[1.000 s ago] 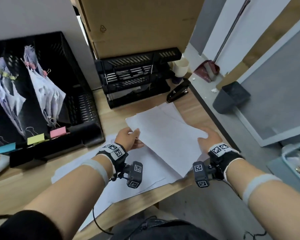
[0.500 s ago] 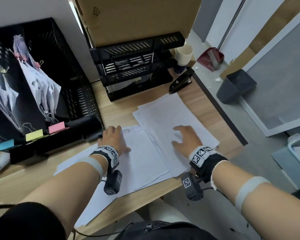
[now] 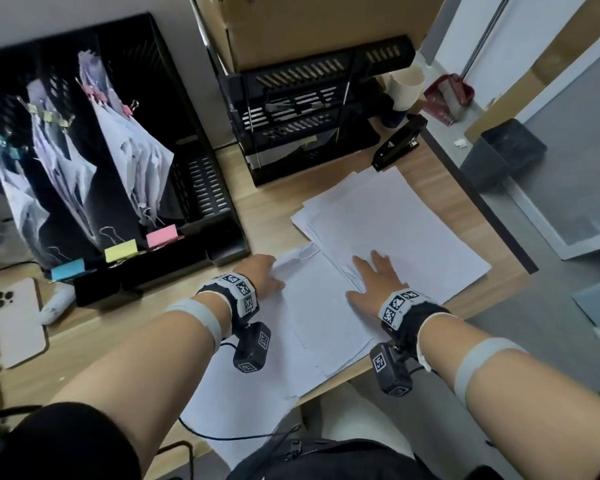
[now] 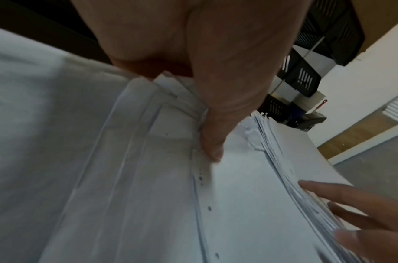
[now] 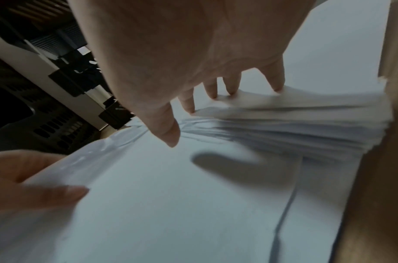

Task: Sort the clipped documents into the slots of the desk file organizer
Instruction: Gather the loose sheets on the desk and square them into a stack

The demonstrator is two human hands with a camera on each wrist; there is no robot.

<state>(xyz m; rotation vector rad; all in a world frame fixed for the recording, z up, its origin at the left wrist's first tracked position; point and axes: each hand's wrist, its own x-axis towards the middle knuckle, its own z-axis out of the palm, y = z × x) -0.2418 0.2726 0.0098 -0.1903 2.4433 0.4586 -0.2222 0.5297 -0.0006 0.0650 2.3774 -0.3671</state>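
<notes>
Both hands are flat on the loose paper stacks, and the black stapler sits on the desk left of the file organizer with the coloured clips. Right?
Not quite. In the head view the black stapler sits to the right of the file organizer, beyond the stacked letter trays. The rest holds: the left hand and right hand rest on the paper stacks.

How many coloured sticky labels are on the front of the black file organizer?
3, in a row on the front edge of the file organizer: a blue label leftmost, a yellow label in the middle, a pink label rightmost.
</notes>
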